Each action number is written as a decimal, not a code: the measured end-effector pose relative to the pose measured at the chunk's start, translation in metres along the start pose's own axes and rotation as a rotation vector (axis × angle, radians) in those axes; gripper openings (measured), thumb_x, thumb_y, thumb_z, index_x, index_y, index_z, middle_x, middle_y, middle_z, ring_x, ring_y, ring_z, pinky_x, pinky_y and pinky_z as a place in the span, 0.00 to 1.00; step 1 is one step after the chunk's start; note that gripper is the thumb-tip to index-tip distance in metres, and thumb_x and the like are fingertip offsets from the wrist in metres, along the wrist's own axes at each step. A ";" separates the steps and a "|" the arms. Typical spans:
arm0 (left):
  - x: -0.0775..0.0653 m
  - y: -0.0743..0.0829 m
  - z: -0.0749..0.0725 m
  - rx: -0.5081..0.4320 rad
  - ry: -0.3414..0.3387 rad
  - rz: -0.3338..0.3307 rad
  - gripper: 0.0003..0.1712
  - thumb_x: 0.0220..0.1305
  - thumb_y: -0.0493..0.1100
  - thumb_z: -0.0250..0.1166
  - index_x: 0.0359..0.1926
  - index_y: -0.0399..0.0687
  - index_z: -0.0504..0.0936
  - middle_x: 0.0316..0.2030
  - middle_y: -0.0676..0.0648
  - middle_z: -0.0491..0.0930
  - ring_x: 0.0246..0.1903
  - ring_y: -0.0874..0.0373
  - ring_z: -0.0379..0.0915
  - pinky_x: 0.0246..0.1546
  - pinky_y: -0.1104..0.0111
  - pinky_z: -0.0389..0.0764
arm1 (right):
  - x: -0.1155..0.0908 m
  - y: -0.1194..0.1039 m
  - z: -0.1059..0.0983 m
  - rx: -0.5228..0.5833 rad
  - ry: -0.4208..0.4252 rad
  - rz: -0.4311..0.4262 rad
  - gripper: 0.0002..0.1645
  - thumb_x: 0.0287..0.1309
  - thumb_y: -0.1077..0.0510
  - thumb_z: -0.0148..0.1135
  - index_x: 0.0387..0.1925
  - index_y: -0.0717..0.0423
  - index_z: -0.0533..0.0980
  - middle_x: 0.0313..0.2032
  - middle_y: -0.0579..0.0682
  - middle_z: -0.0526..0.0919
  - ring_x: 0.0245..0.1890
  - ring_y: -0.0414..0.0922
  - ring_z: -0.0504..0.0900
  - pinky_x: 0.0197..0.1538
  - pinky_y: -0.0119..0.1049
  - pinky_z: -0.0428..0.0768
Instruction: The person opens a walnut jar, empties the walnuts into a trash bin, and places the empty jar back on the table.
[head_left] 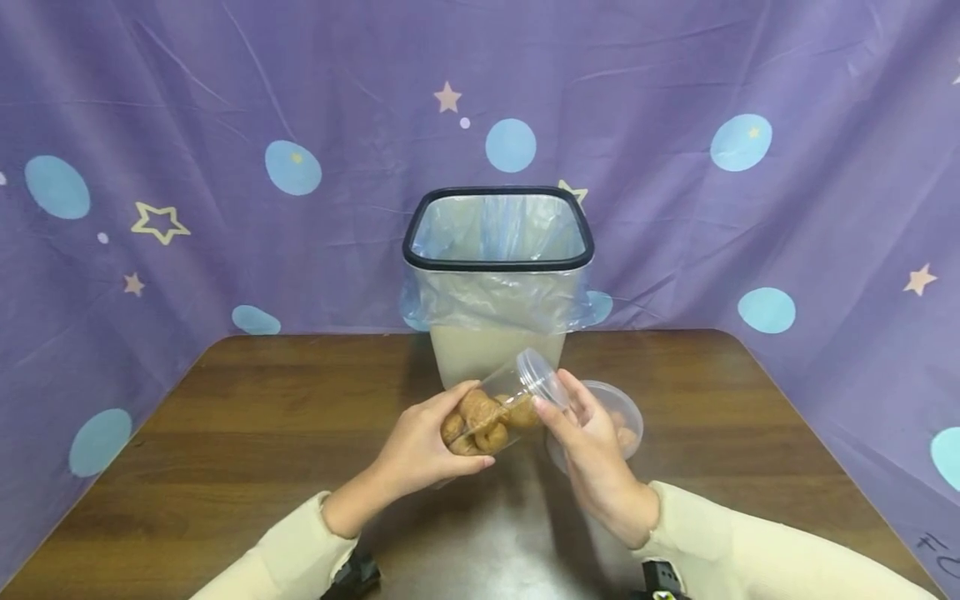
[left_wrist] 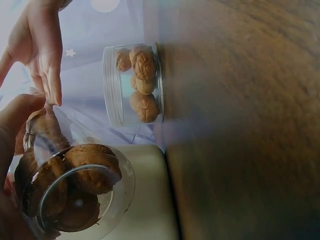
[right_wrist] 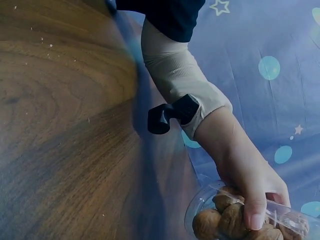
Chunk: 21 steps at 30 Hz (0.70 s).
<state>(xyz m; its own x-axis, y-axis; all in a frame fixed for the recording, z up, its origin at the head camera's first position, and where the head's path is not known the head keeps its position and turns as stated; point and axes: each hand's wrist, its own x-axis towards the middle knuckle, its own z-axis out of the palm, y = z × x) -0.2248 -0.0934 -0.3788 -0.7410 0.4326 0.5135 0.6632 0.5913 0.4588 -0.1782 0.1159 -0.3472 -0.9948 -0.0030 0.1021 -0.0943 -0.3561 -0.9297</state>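
A clear plastic jar [head_left: 504, 382] with several walnuts [head_left: 480, 410] in it is held tilted above the table, its lid end up and to the right. My left hand [head_left: 420, 437] grips the jar round its lower part. At the upper end, my right hand [head_left: 600, 458] holds the clear screw lid [head_left: 537, 372] between thumb and fingers; the lid still sits on the jar. The right wrist view shows the left thumb pressed across the jar [right_wrist: 200, 200]. Behind my right hand, partly hidden, a second clear jar [left_wrist: 116, 85] of walnuts stands upright on the table.
A light bin [head_left: 495, 354] with a black rim and a bluish plastic liner [head_left: 510, 292] stands at the back middle of the brown wooden table [head_left: 300, 400]. A purple patterned curtain [head_left: 360, 100] hangs behind and along both sides.
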 end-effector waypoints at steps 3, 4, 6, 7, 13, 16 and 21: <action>-0.001 0.000 0.000 0.007 0.002 0.003 0.51 0.32 0.58 0.79 0.61 0.50 0.72 0.49 0.49 0.81 0.44 0.59 0.78 0.45 0.64 0.80 | 0.000 0.000 0.001 0.013 0.005 -0.005 0.44 0.57 0.63 0.55 0.70 0.68 0.46 0.71 0.61 0.47 0.71 0.51 0.50 0.72 0.44 0.47; -0.001 0.001 0.000 0.007 0.002 0.003 0.51 0.32 0.58 0.79 0.61 0.50 0.72 0.49 0.49 0.81 0.45 0.59 0.78 0.45 0.63 0.80 | 0.001 0.000 0.002 0.014 0.009 -0.006 0.44 0.57 0.64 0.55 0.70 0.68 0.46 0.71 0.61 0.48 0.71 0.51 0.50 0.72 0.44 0.48; -0.001 0.001 0.001 0.006 -0.003 0.002 0.51 0.32 0.58 0.79 0.62 0.51 0.72 0.49 0.49 0.81 0.45 0.58 0.78 0.46 0.63 0.79 | 0.002 0.000 0.002 0.022 0.014 -0.005 0.44 0.57 0.64 0.55 0.70 0.69 0.46 0.71 0.61 0.48 0.71 0.51 0.50 0.72 0.43 0.48; -0.002 0.001 0.001 0.005 -0.007 0.001 0.51 0.32 0.58 0.79 0.62 0.51 0.72 0.49 0.49 0.81 0.45 0.59 0.78 0.46 0.63 0.79 | 0.002 0.001 0.002 0.026 0.016 -0.002 0.44 0.57 0.64 0.55 0.70 0.69 0.46 0.71 0.61 0.48 0.70 0.51 0.50 0.72 0.43 0.49; -0.003 0.003 0.001 -0.011 -0.018 0.003 0.51 0.32 0.57 0.79 0.62 0.52 0.71 0.49 0.50 0.81 0.45 0.59 0.78 0.45 0.63 0.79 | 0.005 0.000 0.002 0.042 0.017 0.011 0.44 0.56 0.65 0.55 0.70 0.69 0.45 0.71 0.60 0.49 0.69 0.50 0.53 0.68 0.33 0.59; -0.003 0.003 0.000 -0.017 -0.011 0.009 0.51 0.32 0.57 0.79 0.62 0.52 0.71 0.48 0.50 0.81 0.44 0.60 0.78 0.44 0.64 0.80 | 0.006 -0.001 0.003 0.045 0.013 0.007 0.45 0.56 0.66 0.55 0.69 0.69 0.45 0.70 0.60 0.50 0.68 0.50 0.54 0.62 0.26 0.64; -0.003 0.004 -0.001 -0.028 -0.024 0.007 0.51 0.32 0.57 0.79 0.62 0.53 0.71 0.48 0.51 0.81 0.44 0.61 0.77 0.44 0.64 0.80 | 0.006 -0.002 0.005 0.036 0.019 0.000 0.43 0.55 0.66 0.56 0.69 0.69 0.47 0.69 0.60 0.53 0.66 0.51 0.57 0.57 0.22 0.67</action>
<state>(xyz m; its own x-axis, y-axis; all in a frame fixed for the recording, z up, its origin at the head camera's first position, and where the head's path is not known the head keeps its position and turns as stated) -0.2196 -0.0930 -0.3780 -0.7384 0.4530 0.4996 0.6708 0.5693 0.4752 -0.1837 0.1120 -0.3431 -0.9954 0.0145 0.0946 -0.0928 -0.3894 -0.9164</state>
